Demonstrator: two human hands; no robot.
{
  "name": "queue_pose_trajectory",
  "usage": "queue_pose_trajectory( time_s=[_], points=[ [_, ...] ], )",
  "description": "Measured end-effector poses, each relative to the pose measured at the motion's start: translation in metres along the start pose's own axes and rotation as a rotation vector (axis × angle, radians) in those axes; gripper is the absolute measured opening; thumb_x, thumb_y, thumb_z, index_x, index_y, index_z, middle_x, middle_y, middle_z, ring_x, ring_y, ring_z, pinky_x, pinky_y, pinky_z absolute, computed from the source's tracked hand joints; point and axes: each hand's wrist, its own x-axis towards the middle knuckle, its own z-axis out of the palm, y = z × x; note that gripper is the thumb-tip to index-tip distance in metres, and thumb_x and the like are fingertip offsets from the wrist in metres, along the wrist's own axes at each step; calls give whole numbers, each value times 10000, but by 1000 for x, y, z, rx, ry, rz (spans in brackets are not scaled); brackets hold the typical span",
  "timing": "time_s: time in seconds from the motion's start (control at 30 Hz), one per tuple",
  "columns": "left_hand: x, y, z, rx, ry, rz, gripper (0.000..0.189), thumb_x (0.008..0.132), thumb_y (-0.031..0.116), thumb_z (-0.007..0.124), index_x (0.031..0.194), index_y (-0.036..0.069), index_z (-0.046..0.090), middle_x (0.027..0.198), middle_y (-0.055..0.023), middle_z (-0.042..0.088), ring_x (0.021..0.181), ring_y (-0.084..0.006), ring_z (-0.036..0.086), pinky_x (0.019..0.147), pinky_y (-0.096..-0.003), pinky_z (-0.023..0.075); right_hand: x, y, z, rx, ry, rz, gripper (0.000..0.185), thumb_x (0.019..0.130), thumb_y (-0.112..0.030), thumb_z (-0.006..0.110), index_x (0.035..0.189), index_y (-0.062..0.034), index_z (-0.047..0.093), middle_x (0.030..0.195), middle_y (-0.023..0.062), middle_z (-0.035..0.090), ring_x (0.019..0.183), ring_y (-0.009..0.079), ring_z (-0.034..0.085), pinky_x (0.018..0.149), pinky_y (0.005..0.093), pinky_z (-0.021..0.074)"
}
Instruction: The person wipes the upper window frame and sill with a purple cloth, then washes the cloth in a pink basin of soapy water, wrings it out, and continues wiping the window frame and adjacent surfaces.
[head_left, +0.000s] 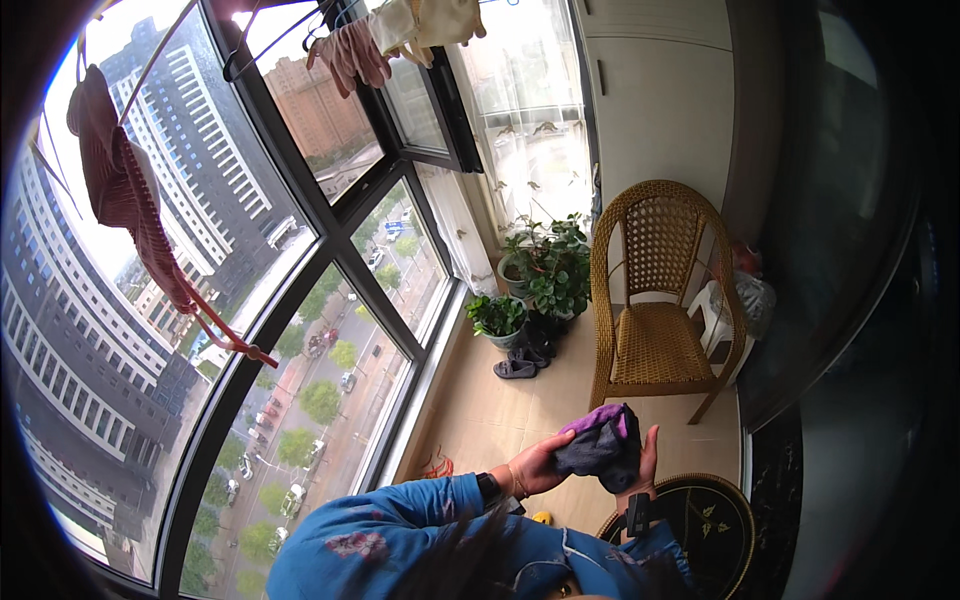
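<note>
A bundled dark grey and purple cloth (598, 450), possibly knitted, is between my hands, above the tiled floor. On its left side, my left hand (534, 463) grips it with the thumb on top and the fingers hidden beneath. My right hand (645, 466) supports the other side, fingers extended upward along the cloth's edge. The cloth hides part of that palm. Both wrists wear black bands. Just under my right forearm is a round table (712, 517) with a dark top and a woven rim.
A wicker armchair (660, 345) stands ahead, with a white stool (705, 315) behind it. Potted plants (551, 270) and dark shoes (517, 366) are by the window corner. Gloves (352, 56) and a reddish ribbed garment (124, 172) hang overhead. Tall windows (322, 247) line the left.
</note>
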Motion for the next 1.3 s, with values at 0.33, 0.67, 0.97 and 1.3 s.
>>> queue_pose_trajectory(
  time_s=[0.33, 0.67, 0.97, 1.3],
  points=[
    [18, 81, -32, -38, -8, 84, 433, 938, 262, 620, 1306, 57, 522, 1277, -89, 610, 1160, -215, 579, 1071, -355, 405, 93, 18, 20, -53, -34, 115, 830, 895, -756, 304, 1407, -125, 470, 1359, 131, 550, 1241, 334, 523, 1065, 514, 402],
    [67, 136, -30, -97, 17, 74, 419, 932, 243, 635, 1282, 39, 533, 1269, -96, 612, 1166, -217, 578, 1095, -350, 392, 175, -10, 15, -90, -39, 115, 859, 887, -767, 298, 1408, -105, 468, 1370, 141, 539, 1246, 345, 518, 1073, 511, 395],
    [161, 184, 8, -89, 39, 68, 445, 940, 256, 620, 1312, 35, 515, 1313, -109, 587, 1191, -224, 568, 1100, -358, 390, 249, -87, 27, -121, -108, 67, 836, 899, -746, 315, 1418, -106, 454, 1373, 120, 541, 1245, 304, 527, 1080, 458, 399],
    [279, 171, 58, -43, -120, -175, 443, 969, 239, 555, 1361, 50, 472, 1358, -123, 553, 1252, -280, 529, 1087, -421, 412, 226, -184, 1, 73, 34, -261, 688, 959, -640, 355, 1380, -115, 496, 1324, 71, 592, 1195, 226, 573, 1058, 394, 427]
  ],
)
